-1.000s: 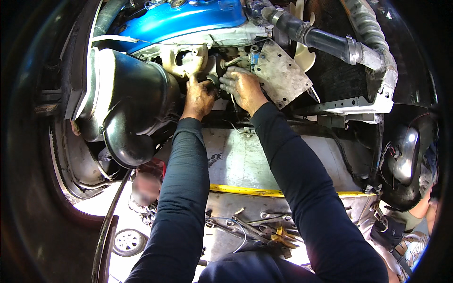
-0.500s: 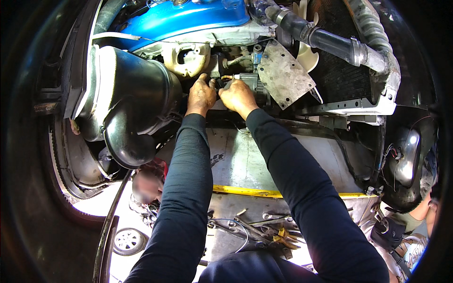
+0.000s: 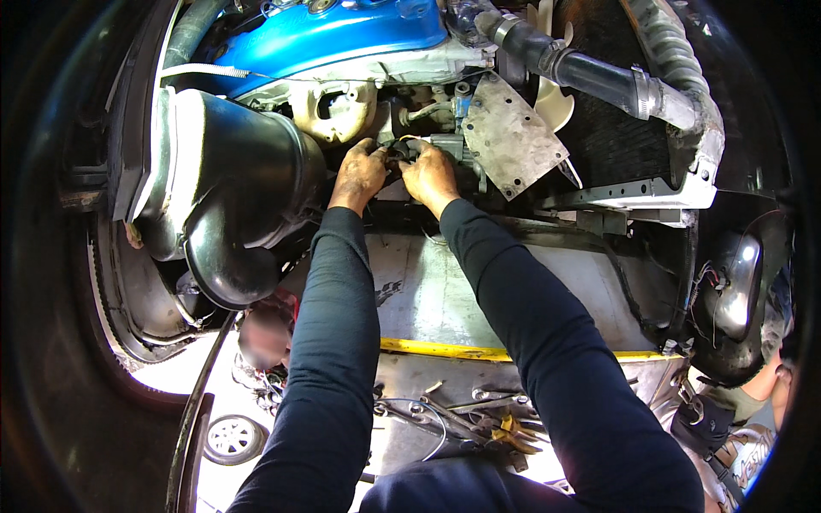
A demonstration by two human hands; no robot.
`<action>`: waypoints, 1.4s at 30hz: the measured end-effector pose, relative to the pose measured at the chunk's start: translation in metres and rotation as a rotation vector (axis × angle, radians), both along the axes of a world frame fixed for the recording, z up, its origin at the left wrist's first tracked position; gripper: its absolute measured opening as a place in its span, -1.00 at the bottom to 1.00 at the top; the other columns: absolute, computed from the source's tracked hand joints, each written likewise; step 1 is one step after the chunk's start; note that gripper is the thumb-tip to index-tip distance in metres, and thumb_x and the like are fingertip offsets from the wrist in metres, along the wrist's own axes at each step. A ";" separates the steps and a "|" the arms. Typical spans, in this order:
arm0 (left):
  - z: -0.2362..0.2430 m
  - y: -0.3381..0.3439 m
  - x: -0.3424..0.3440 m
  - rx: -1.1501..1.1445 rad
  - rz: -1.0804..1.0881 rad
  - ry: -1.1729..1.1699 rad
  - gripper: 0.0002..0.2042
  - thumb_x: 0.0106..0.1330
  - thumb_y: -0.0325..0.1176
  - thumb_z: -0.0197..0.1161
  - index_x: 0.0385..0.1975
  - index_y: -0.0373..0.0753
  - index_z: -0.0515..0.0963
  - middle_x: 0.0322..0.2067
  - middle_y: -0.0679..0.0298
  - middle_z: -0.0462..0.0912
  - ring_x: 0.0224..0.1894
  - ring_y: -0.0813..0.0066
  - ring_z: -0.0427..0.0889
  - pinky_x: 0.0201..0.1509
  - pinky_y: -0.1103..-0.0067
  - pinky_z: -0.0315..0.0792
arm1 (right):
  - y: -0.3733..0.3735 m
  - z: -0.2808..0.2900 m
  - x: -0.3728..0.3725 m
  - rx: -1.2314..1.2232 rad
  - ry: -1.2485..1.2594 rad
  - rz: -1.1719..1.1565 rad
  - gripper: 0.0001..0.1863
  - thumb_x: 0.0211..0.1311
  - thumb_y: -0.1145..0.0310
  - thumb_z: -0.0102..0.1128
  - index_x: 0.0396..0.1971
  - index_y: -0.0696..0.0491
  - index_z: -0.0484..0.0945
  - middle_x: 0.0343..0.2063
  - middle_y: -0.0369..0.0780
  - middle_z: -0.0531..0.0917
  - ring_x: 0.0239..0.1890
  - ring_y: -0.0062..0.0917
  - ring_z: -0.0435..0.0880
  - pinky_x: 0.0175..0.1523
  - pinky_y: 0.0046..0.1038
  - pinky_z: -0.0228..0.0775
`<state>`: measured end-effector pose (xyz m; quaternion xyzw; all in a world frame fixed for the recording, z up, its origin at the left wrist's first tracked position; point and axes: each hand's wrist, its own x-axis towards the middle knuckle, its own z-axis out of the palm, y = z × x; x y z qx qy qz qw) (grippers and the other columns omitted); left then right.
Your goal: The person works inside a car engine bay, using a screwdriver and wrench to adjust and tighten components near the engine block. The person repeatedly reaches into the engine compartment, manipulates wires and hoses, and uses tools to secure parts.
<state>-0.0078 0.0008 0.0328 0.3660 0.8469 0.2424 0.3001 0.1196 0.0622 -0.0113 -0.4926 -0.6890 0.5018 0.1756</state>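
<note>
Both hands are in the engine bay, below a pale metal manifold (image 3: pixel 333 109). My left hand (image 3: pixel 359 175) has its fingers curled at a small dark part (image 3: pixel 398 150), which is largely hidden by fingers. My right hand (image 3: pixel 428 177) pinches at that same part from the right, close beside my left hand. A grey cylindrical component (image 3: pixel 449 147) shows just behind my right fingers. To their right lies a perforated metal plate (image 3: pixel 505 128); to the left is a large black curved housing (image 3: pixel 231 162). The blue engine cover (image 3: pixel 333 30) sits above.
A black hose (image 3: pixel 594 77) and white fan (image 3: pixel 554 109) are upper right. Below my hands runs a grey panel with a yellow edge (image 3: pixel 445 346). Wrenches and pliers (image 3: pixel 513 432) lie lower down. Another person's head (image 3: pixel 265 338) is lower left, another person's leg (image 3: pixel 761 389) lower right.
My right hand has moved left and down, its extended fingers now curled in at the small dark part. My left hand has shifted slightly, staying just beside it.
</note>
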 end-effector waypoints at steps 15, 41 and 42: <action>-0.006 0.002 -0.001 0.126 0.040 0.073 -0.57 0.35 -0.23 0.13 0.07 -0.46 0.52 -0.03 -0.23 0.63 0.11 -0.08 0.59 0.21 0.32 0.43 | 0.004 -0.011 -0.018 0.109 -0.061 -0.019 -0.65 0.09 0.28 0.31 -0.16 0.16 0.66 -0.15 0.06 0.68 -0.03 -0.09 0.66 0.09 -0.22 0.50; 0.019 -0.011 0.009 0.104 -0.091 0.191 -0.65 0.25 -0.25 0.29 -0.08 -0.40 0.65 -0.13 -0.10 0.70 0.10 0.05 0.60 0.20 0.35 0.46 | 0.006 0.019 -0.005 -0.138 0.059 0.009 -0.58 0.27 0.15 0.21 -0.07 0.22 0.64 -0.13 0.07 0.70 -0.05 -0.13 0.69 0.05 -0.27 0.51; 0.021 -0.010 0.009 0.078 -0.016 0.147 -0.63 0.27 -0.25 0.28 -0.05 -0.41 0.63 -0.12 -0.12 0.70 0.07 0.04 0.63 0.18 0.35 0.47 | 0.006 0.021 -0.002 -0.081 0.016 -0.036 -0.60 0.26 0.18 0.23 -0.09 0.21 0.65 -0.19 0.02 0.72 -0.11 -0.20 0.71 0.01 -0.30 0.51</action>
